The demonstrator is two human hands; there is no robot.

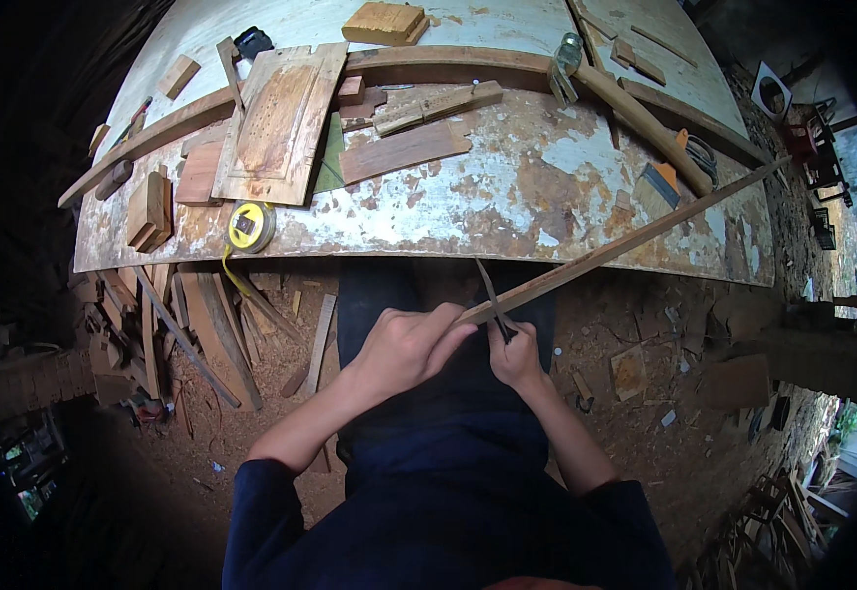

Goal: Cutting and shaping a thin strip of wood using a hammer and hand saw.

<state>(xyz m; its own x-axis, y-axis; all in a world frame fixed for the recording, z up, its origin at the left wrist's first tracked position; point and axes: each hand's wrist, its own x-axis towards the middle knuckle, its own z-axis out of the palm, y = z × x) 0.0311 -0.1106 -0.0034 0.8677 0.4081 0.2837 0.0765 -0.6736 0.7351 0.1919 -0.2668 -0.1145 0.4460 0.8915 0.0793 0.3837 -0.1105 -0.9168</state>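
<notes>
A long, thin wooden strip slants from my lap up over the table's front edge to the far right. My left hand is closed round its near end, with thumb and fingers pinching it. Close beside it, my right hand is closed on the dark handle of a knife, whose narrow blade points away from me. The blade crosses the strip just past my left hand and seems to touch it; the exact contact is too small to tell.
The worn worktable spans ahead. On it lie a yellow tape measure, a carved wooden panel, a hammer, an orange-handled scraper and several wood blocks. Offcuts lean below the table at left; shavings cover the floor.
</notes>
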